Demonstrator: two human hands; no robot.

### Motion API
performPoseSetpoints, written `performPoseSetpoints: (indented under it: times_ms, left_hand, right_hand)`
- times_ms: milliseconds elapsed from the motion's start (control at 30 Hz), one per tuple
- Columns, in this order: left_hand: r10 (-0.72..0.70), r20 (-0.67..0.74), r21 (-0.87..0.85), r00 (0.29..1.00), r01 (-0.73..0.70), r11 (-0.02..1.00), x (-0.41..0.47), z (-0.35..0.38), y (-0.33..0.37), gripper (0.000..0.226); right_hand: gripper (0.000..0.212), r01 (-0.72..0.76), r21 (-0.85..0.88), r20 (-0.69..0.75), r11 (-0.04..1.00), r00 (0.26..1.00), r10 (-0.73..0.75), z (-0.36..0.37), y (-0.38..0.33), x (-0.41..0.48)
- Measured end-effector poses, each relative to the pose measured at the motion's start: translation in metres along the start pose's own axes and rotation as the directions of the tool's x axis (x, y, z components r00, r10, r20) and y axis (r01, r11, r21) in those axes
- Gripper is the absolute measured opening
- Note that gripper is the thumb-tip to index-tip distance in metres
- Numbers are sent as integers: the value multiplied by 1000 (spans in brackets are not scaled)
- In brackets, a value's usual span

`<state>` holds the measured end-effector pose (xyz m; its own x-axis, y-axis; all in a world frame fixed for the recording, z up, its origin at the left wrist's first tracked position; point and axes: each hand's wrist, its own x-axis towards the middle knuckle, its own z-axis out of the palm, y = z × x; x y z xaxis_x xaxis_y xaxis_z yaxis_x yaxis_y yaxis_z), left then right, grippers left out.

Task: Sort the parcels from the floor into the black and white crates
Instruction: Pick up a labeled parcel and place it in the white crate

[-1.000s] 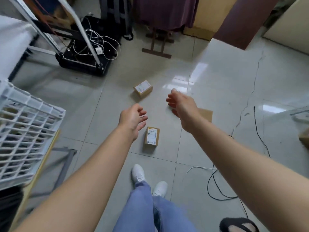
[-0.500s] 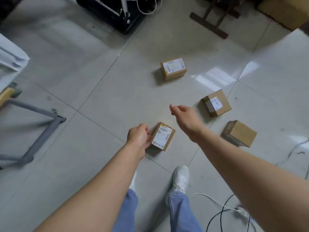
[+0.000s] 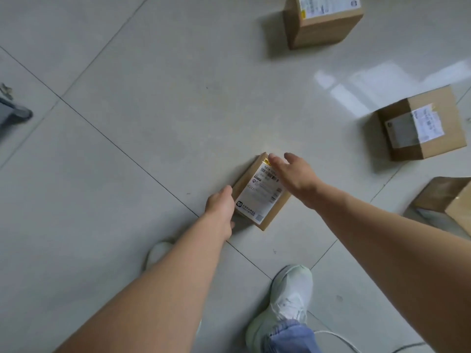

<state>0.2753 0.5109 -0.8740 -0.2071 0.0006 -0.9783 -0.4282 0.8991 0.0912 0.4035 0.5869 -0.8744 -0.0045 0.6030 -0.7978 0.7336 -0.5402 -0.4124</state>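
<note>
Left hand [image 3: 221, 205] sits against the near-left long side of the parcel [image 3: 263, 200], thumb edge touching the cardboard. Its fingers are tucked out of sight on the far side of the knuckles, so I cannot tell whether they curl round the lower edge or only press on it. Right hand [image 3: 294, 177] lies spread and flat over the parcel's far-right part, with straight fingertips [image 3: 271, 157] reaching the far corner and the thumb held apart. It covers that end and pinches nothing.

The parcel lies flat on the floor [image 3: 153, 123], label [image 3: 257, 200] up, directly between the two hands. Its long axis runs away from the person, the far end leaning a little right. The left hand therefore meets one long side and the right palm is over the opposite one. Both hands are at the parcel; the left is lower, down at floor level, and the right is above the top face.

The lift probably turns on that axis: squeezing across the short width, one hand per long side, looks the natural hold. For that the right hand would need to drop onto its side of the parcel.

Three more parcels lie beyond the right hand — one far ahead [image 3: 322, 21], one out to its right [image 3: 420, 126], one further right at the frame edge [image 3: 451, 200]. All are well apart from this one. Neither crate is in view.
</note>
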Motion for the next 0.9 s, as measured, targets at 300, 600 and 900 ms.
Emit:
performPoseSetpoints:
  times_ms: [300, 600, 900]
  left_hand:
    - [1, 11, -155, 1000, 1, 988, -13, 0, 26, 25]
    - [202, -73, -145, 977, -211, 967, -196, -43, 122, 24]
    - [512, -107, -128, 852, -523, 843, -437, -122, 198, 27]
  right_hand:
    - [60, -62, 147, -13, 987, 998, 65, -9, -13, -5]
    - [44, -33, 386, -56, 922, 997, 60, -119, -133, -127]
    - [34, 168, 506, -209, 846, 976, -69, -218, -291, -315]
